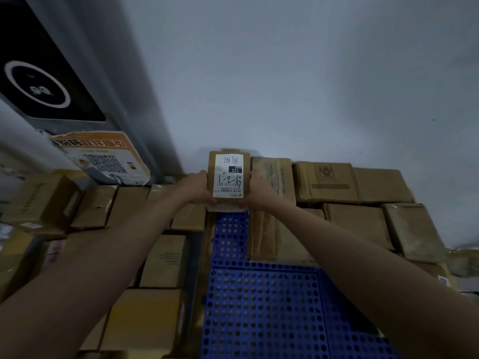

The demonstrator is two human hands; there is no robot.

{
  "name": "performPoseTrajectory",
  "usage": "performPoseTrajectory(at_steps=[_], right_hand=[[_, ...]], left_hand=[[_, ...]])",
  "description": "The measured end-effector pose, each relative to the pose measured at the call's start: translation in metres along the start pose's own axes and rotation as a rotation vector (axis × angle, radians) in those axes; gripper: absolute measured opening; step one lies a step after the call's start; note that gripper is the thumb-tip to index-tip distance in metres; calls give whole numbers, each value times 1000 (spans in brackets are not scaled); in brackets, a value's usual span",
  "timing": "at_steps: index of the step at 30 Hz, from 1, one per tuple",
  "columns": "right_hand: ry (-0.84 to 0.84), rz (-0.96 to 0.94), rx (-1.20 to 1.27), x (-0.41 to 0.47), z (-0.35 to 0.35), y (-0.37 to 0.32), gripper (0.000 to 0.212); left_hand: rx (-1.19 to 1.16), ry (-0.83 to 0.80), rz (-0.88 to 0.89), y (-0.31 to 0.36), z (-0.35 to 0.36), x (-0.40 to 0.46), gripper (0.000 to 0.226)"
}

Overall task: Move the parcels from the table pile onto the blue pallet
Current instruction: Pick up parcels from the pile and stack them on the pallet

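I hold a small brown parcel [229, 177] with a white shipping label between both hands, at the far end of the blue pallet [261, 307]. My left hand [198, 189] grips its left side and my right hand [255, 190] grips its right side. The parcel stands just above the pallet's bare perforated strip, next to a tall parcel [274, 177] on its right. Several brown parcels [357, 221] lie in rows on the right part of the pallet.
More cardboard boxes [160, 260] are stacked along the left of the pallet. A board with a QR code and orange print [103, 159] leans at the back left, below a grey machine with a black panel [39, 81]. A pale wall rises behind.
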State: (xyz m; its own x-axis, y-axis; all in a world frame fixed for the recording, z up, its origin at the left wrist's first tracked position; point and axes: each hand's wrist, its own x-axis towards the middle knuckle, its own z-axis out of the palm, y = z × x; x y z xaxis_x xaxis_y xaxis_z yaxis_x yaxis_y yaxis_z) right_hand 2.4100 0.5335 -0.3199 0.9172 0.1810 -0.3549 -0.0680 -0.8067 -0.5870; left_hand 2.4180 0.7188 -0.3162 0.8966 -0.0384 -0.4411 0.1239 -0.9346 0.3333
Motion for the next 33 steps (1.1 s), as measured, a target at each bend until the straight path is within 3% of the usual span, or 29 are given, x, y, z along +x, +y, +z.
performPoseTrajectory(at_steps=[6, 21, 30, 33], right_hand=[[36, 36, -93, 35, 13, 16, 92], [211, -107, -394, 50, 36, 26, 60], [70, -73, -370, 25, 22, 15, 66], [-16, -54, -381, 0, 11, 8, 64]], left_hand=[[-55, -23, -2, -2, 18, 34, 79], [-9, 24, 24, -6, 47, 58, 65], [161, 47, 7, 17, 33, 27, 60], [222, 61, 44, 19, 31, 0, 79]])
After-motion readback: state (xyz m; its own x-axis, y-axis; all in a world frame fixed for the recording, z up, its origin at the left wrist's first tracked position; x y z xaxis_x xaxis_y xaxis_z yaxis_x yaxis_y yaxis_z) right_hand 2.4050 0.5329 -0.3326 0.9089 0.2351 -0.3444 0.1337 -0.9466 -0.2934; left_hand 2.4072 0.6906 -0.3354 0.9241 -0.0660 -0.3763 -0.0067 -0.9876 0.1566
